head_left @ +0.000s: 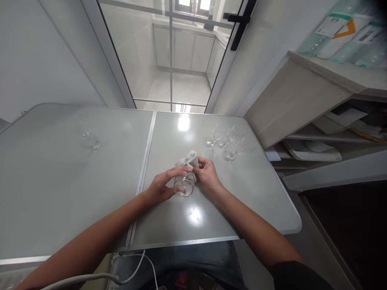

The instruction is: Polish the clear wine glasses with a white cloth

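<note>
Cupping glass [185,187], left grip [160,187]; pinching cloth [191,157], right grip [209,174]; bottle labels [331,25] seemingly illegible.

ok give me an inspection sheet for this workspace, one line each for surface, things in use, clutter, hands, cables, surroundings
surface: glossy grey metal-edged table, seam across it, bright reflections
things in use: clear drinking glass, rim toward the person; white cloth at its far end; three clear stemmed glasses standing right; lone clear stemmed glass standing left
clutter: clear plastic bottles on top of the beige wooden shelf unit, papers inside
hands: left hand curled around the drinking glass; right hand gripping the cloth
cables: whitish cable below the table's near edge
surroundings: glass-paned door with black handle beyond the table
</note>
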### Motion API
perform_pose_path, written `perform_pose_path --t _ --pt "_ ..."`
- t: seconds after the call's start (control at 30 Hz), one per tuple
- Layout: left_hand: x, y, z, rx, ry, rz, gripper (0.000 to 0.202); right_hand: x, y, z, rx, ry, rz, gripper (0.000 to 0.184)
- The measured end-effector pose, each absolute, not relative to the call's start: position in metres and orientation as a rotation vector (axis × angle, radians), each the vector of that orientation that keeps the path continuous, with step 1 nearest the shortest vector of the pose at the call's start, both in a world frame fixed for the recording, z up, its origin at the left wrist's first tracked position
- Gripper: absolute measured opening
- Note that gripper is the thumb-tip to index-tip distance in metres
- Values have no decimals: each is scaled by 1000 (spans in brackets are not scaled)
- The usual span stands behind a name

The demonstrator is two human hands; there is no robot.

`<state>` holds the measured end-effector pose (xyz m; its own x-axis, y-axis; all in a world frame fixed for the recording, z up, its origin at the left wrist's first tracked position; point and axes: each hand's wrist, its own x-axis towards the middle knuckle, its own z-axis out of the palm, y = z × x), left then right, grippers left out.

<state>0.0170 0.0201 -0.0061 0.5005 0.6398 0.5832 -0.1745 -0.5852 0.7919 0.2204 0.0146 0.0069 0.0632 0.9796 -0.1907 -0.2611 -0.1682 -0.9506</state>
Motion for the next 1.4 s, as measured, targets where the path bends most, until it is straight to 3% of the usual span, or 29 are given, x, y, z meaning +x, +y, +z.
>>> perform_pose_path --t 0.1,0.33,0.53,0.63,0.67,0.73,0.83,0.97,1.13,1.3,1.4 --pt "16 22 -8 1839 423 1231 58 225 16 7 -1229 -845 1294 34" --pt "15 23 -8 1864 395 1243 63 220 18 4 -1098 -874 1550 35" --pt "17 23 -8 1874 437 1246 62 230 18 1 -1344 -1162 1141 24" --pt "16 27 -11 1825 577 1355 68 233 17 9 -1487 -1361 764 6" --pt "15 29 -11 1819 617 1396 71 233 16 12 -1498 -1425 647 7" --pt "15 31 -10 1805 663 1468 74 234 13 19 -1465 -1589 514 27" --pt "15 33 -7 1747 716 1525 72 235 6 27 -1367 -1978 544 52" --pt "15 34 -5 1683 786 1536 70 229 -4 35 -1348 -2468 503 68" --pt "16 34 -8 1628 805 1421 69 218 -9 42 -1397 -2768 367 75" --pt "17 33 -7 1666 877 1295 68 213 -10 45 -1442 -2817 400 65" --pt "18 35 -5 1685 870 1271 80 213 -11 47 -1525 -2772 386 62"
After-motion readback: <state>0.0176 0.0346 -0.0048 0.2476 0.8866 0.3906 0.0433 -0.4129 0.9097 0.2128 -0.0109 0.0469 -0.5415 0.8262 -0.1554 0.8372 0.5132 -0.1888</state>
